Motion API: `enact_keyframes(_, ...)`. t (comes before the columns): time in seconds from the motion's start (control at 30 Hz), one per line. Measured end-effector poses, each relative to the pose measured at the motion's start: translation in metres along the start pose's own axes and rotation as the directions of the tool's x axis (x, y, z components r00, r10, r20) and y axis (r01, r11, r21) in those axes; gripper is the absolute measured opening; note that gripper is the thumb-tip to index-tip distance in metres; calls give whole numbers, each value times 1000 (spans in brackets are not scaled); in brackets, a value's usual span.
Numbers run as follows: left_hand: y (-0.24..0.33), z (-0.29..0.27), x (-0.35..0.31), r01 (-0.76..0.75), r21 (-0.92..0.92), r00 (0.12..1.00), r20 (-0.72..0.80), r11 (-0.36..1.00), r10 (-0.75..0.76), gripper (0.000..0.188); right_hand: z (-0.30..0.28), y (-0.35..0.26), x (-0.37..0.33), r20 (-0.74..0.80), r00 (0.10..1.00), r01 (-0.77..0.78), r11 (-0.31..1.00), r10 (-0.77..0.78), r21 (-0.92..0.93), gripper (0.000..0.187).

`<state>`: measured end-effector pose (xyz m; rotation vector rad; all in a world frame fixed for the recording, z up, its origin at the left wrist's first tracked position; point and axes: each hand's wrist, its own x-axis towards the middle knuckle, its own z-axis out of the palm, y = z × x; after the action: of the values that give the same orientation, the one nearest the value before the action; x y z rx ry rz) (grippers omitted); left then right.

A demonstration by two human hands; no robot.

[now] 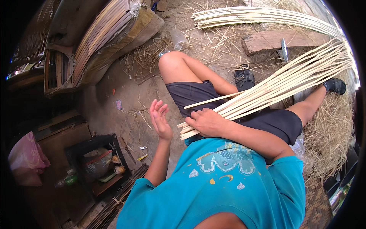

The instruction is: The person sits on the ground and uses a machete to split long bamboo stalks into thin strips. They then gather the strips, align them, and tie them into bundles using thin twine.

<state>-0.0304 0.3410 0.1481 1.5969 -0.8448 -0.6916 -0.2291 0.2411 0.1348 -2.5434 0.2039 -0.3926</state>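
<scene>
A fanned bundle of long pale split strips, bamboo by the look of them [267,89], lies across my lap. Its near ends stick out by my waist, and the far ends spread toward the upper right. My right hand [207,122] is wrapped over the bundle near these ends, its fingers curled round the strips. One strip [213,100] lies apart from the others, along the bundle's left side. My left hand [160,119] is raised to the left of the bundle, palm turned inward and fingers apart, holding nothing.
Another strip bundle [263,17] lies at the top right. Below it are a wooden plank [282,41] and a knife blade [283,49]. Straw-like shavings [328,133] heap at the right. A black-framed box [93,164] and a pink bag [28,158] stand at the lower left.
</scene>
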Motion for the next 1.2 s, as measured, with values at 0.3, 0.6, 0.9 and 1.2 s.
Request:
enact_keyframes(0.3, 11, 30, 26, 251, 415, 779, 449, 874, -437, 16, -6, -7, -13, -12, 1000, 24, 999, -23, 40, 30)
enact_keyframes(0.6, 70, -27, 65, -141, 854, 844, 368, 500, -391, 30, -30, 20, -15, -243, 966, -48, 987, 85, 156, 57)
enact_keyframes(0.9, 26, 227, 32, -685, 643, 585, 766, 343, -266, 104, -54, 152, -188, -562, -621, -445, 345, 546, 827, 55)
enact_keyframes(1.2, 45, 211, 2, -722, 578, 485, 814, 379, -319, 100, -45, 224, -222, 213, -266, 692, 32, 940, 721, 57)
